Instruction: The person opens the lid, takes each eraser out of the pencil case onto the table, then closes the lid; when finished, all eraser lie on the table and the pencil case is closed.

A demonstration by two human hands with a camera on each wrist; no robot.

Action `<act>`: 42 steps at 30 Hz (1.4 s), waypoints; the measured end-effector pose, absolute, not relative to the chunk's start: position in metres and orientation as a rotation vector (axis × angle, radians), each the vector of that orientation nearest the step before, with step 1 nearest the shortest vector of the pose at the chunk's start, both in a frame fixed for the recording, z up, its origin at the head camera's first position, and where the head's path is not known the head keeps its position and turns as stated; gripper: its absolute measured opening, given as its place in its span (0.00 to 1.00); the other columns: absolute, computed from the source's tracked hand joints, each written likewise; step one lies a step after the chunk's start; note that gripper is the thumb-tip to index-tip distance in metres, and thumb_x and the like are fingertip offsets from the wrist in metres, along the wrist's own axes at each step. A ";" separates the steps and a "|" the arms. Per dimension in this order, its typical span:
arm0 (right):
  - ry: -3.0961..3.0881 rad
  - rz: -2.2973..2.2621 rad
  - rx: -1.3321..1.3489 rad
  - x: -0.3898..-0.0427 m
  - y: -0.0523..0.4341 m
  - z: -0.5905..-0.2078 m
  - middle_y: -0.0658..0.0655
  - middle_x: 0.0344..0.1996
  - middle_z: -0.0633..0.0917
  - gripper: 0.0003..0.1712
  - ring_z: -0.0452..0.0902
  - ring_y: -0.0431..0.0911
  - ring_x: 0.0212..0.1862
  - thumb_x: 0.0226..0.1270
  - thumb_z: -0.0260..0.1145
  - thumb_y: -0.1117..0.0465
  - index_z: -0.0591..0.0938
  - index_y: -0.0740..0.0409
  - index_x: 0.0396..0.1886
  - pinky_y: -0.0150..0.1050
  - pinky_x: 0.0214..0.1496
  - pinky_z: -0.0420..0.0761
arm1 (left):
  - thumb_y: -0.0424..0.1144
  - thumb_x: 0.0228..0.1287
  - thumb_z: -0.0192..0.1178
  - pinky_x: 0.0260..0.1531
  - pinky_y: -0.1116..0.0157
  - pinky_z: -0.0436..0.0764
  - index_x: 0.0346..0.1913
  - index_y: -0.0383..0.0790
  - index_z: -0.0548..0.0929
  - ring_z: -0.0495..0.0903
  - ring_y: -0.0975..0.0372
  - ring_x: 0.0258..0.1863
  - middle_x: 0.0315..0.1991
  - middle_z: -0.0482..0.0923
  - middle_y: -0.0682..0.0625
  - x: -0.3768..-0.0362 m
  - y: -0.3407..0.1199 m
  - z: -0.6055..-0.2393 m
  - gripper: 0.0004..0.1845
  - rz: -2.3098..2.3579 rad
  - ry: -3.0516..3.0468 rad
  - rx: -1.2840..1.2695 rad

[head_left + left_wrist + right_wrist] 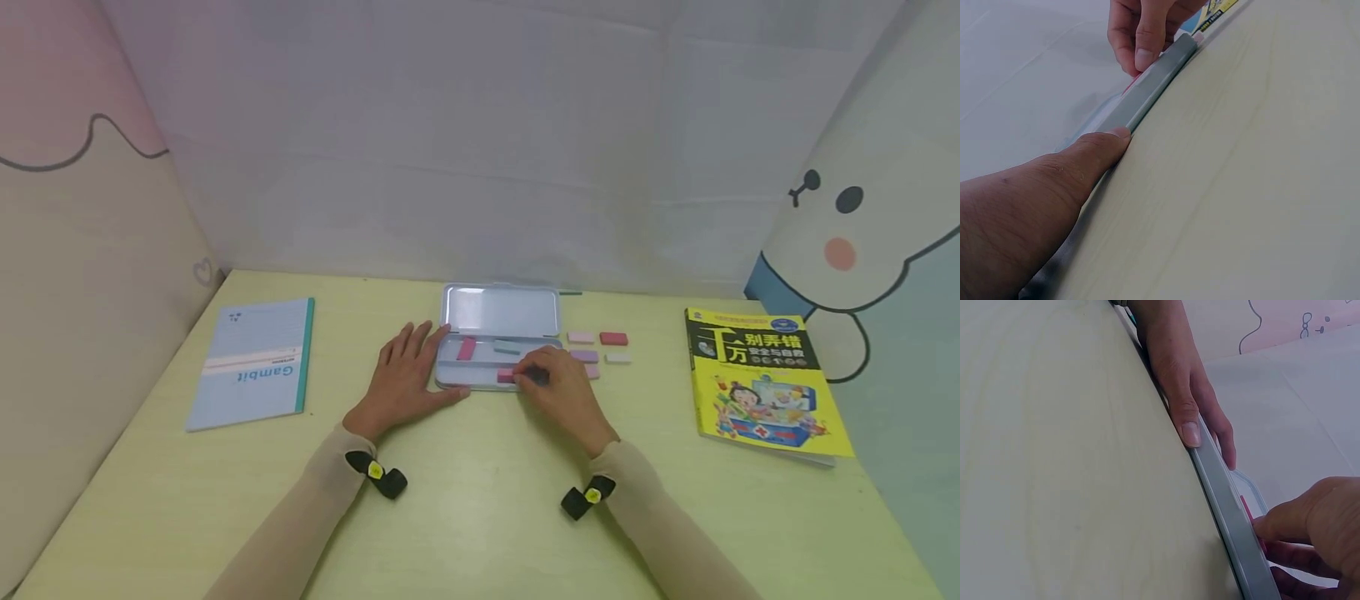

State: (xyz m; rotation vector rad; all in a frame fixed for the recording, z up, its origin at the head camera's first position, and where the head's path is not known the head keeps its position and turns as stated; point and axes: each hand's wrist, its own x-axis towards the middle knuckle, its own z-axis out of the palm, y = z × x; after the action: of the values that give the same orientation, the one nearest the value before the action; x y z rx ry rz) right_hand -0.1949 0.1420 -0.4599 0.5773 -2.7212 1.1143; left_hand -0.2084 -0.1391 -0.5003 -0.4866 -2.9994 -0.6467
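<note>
An open grey metal tin (480,379) lies at the table's middle, its lid (501,310) folded back. Inside lie a pink block (467,348) and a grey-green block (507,347). My left hand (420,367) rests flat against the tin's left end, fingers straight, with the thumb (1094,153) pressed to the tin's front wall (1147,94). My right hand (528,377) pinches a second pink block (506,377) at the tin's front edge. In the right wrist view its fingers (1297,531) reach over the tin's rim (1229,512) with the block's pink (1246,507) showing behind it.
Several small blocks lie right of the tin: pink (580,337), red (613,338), purple (584,356), white (618,357). A blue notebook (255,362) lies at the left, a yellow book (761,383) at the right. Padded walls surround the table.
</note>
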 end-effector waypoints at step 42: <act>-2.624 1.354 0.424 -0.208 0.164 -0.446 0.62 0.41 0.94 0.10 0.91 0.53 0.39 0.75 0.71 0.65 0.92 0.60 0.51 0.25 0.45 0.81 | 0.72 0.64 0.65 0.84 0.36 0.52 0.87 0.53 0.54 0.46 0.38 0.88 0.87 0.52 0.39 -0.207 -0.137 -0.495 0.56 -0.658 -3.017 -0.486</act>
State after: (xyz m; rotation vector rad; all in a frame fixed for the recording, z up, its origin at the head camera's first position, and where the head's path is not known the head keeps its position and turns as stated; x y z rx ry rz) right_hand -0.2079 0.1635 -0.4458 0.4244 -2.6239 1.3538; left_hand -0.2075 -0.1366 -0.4946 -0.4863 -3.0166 -0.6582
